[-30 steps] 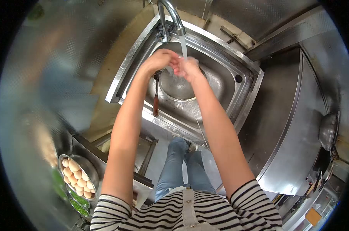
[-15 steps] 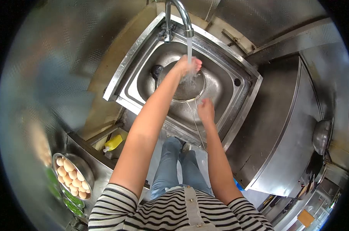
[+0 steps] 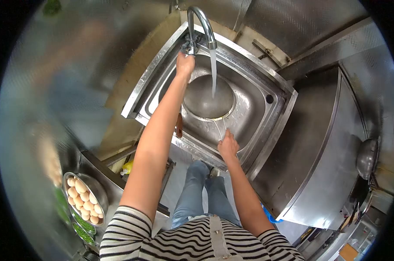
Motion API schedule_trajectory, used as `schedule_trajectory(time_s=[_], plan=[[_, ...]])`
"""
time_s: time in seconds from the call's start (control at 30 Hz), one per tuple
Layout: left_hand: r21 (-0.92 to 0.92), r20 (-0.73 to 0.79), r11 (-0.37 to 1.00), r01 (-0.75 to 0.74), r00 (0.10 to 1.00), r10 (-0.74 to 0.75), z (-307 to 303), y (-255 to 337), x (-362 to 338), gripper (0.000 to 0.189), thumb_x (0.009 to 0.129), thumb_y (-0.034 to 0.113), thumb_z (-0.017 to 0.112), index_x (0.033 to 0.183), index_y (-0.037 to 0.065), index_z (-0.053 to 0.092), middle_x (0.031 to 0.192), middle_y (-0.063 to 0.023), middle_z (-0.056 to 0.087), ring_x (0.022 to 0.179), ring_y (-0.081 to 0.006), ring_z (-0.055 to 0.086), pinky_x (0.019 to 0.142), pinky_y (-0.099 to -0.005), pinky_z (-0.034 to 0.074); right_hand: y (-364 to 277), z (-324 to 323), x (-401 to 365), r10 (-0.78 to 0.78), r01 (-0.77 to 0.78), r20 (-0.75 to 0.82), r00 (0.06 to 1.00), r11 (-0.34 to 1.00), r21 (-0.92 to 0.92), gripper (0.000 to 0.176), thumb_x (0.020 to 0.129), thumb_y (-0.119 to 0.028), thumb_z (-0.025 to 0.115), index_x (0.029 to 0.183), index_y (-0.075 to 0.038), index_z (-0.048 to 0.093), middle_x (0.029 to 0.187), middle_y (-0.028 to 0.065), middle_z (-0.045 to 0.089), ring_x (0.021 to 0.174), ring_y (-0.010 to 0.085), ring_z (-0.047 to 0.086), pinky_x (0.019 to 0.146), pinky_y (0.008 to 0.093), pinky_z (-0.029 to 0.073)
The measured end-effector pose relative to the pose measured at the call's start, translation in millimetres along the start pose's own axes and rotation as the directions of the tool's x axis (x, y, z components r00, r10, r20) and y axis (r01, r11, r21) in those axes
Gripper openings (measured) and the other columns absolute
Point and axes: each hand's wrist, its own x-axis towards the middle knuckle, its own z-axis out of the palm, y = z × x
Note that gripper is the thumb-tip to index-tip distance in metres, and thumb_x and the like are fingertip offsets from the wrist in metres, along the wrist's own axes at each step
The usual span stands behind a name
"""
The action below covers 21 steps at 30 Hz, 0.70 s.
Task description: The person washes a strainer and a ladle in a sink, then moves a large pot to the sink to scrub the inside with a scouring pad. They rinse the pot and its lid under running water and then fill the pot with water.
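I see round strainer (image 3: 209, 98) in sink (image 3: 251, 117), under water (image 3: 213, 71). Looks light and stiff, maybe slippery wet; best hold is wire handle (image 3: 218, 128). Right hand (image 3: 228, 146) curls round it. Left hand (image 3: 185, 65) at tap (image 3: 191, 50); fingers hidden, can't tell if pinching. Steel bowl (image 3: 96, 186) holds eggs (image 3: 81, 187); small dishes beside hold greens (image 3: 82, 233).

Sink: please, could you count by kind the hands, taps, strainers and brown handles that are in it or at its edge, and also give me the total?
Hands: 2 (left hand, right hand)
Tap: 1
Strainer: 1
Brown handle: 1, partly hidden by the left arm
Total: 5
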Motion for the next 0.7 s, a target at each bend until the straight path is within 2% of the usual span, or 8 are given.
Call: schedule_trajectory(time_s=[0.1, 0.17, 0.23, 0.33, 0.4, 0.5, 0.57, 0.7], plan=[[-0.09, -0.114, 0.988, -0.122, 0.987, 0.111, 8, -6, 0, 0.049, 0.068, 0.012, 0.048, 0.114, -0.004, 0.045, 0.102, -0.0187, 0.056, 0.099, -0.0256, 0.052, 0.085, -0.0282, 0.037, -6, -10, -2, -0.019, 0.019, 0.0, 1.0, 1.0, 0.019, 0.061, 0.071, -0.015, 0.058, 0.124, -0.002, 0.031, 0.098, 0.0191, 0.051, 0.083, 0.0345, 0.056, 0.071, 0.0441, 0.044], [0.113, 0.306, 0.975, -0.19, 0.941, 0.148, 1, 12, -7, 0.037, 0.066, 0.008, 0.046, 0.101, 0.003, 0.059, 0.089, -0.0163, 0.061, 0.088, -0.0248, 0.056, 0.079, -0.0294, 0.04, -13, -22, -3, 0.029, -0.032, 0.066, 0.997, 0.999, 0.03, 0.06, 0.069, -0.014, 0.057, 0.123, -0.002, 0.033, 0.1, 0.0178, 0.053, 0.088, 0.0346, 0.054, 0.075, 0.0432, 0.043], [0.115, 0.006, 0.989, -0.092, 0.996, 0.092, 0, 19, -4, 0.039, 0.064, 0.006, 0.045, 0.099, 0.005, 0.06, 0.085, -0.0204, 0.06, 0.08, -0.0277, 0.057, 0.078, -0.0306, 0.041, -5, -17, -5, -0.003, 0.001, 0.056, 0.998, 1.0, 0.027, 0.06, 0.07, -0.015, 0.057, 0.124, -0.003, 0.032, 0.099, 0.0186, 0.053, 0.086, 0.0347, 0.055, 0.073, 0.044, 0.043], [0.395, -0.523, 0.912, -0.113, 0.788, 0.324, 16, 7, 11, 0.05, 0.065, 0.009, 0.047, 0.114, 0.003, 0.048, 0.096, -0.0245, 0.057, 0.09, -0.0327, 0.055, 0.085, -0.0332, 0.039, -2, -17, -3, -0.023, 0.022, 0.058, 0.998, 0.999, 0.026, 0.061, 0.071, -0.017, 0.058, 0.124, -0.003, 0.031, 0.097, 0.0195, 0.053, 0.085, 0.0348, 0.056, 0.071, 0.0446, 0.044], [0.116, -0.231, 0.986, -0.117, 0.963, 0.141, 14, 8, 5, 0.059, 0.066, 0.015, 0.047, 0.123, 0.0, 0.035, 0.111, -0.0268, 0.047, 0.103, -0.0352, 0.048, 0.091, -0.035, 0.033, -3, -16, -4, -0.012, 0.01, 0.07, 0.997, 1.0, 0.028, 0.061, 0.071, -0.017, 0.058, 0.124, -0.003, 0.031, 0.093, 0.0197, 0.054, 0.082, 0.0353, 0.056, 0.07, 0.0444, 0.045], [0.321, 0.166, 0.9, -0.296, 0.953, 0.255, -2, 12, -10, 0.056, 0.07, 0.016, 0.044, 0.123, -0.001, 0.035, 0.117, -0.0262, 0.043, 0.109, -0.0332, 0.043, 0.093, -0.0342, 0.031, -7, -15, -7, -0.008, 0.005, 0.073, 0.997, 0.999, 0.037, 0.062, 0.071, -0.017, 0.058, 0.124, -0.003, 0.031, 0.092, 0.0191, 0.055, 0.082, 0.0357, 0.056, 0.07, 0.0445, 0.045], [0.011, 0.16, 0.881, -0.473, 0.87, 0.466, -10, -35, 22, 0.048, 0.076, 0.014, 0.044, 0.123, 0.005, 0.04, 0.106, -0.0172, 0.054, 0.1, -0.0247, 0.051, 0.087, -0.0305, 0.036, 3, -7, -8, -0.04, 0.038, 0.038, 0.998, 0.998, 0.053, 0.059, 0.07, -0.016, 0.057, 0.123, -0.002, 0.034, 0.093, 0.0198, 0.055, 0.082, 0.0357, 0.056, 0.071, 0.0434, 0.044], [0.091, -0.29, 0.992, 0.086, 0.955, -0.056, -62, -123, 5, 0.036, 0.078, 0.017, 0.045, 0.11, 0.001, 0.049, 0.097, -0.0151, 0.059, 0.086, -0.0259, 0.058, 0.073, -0.0351, 0.044, 5, -42, -17, 0.018, -0.045, 0.103, 0.995, 0.963, 0.266, 0.055, 0.068, -0.012, 0.053, 0.121, -0.002, 0.04, 0.094, 0.0227, 0.056, 0.082, 0.034, 0.056, 0.071, 0.0398, 0.043]])
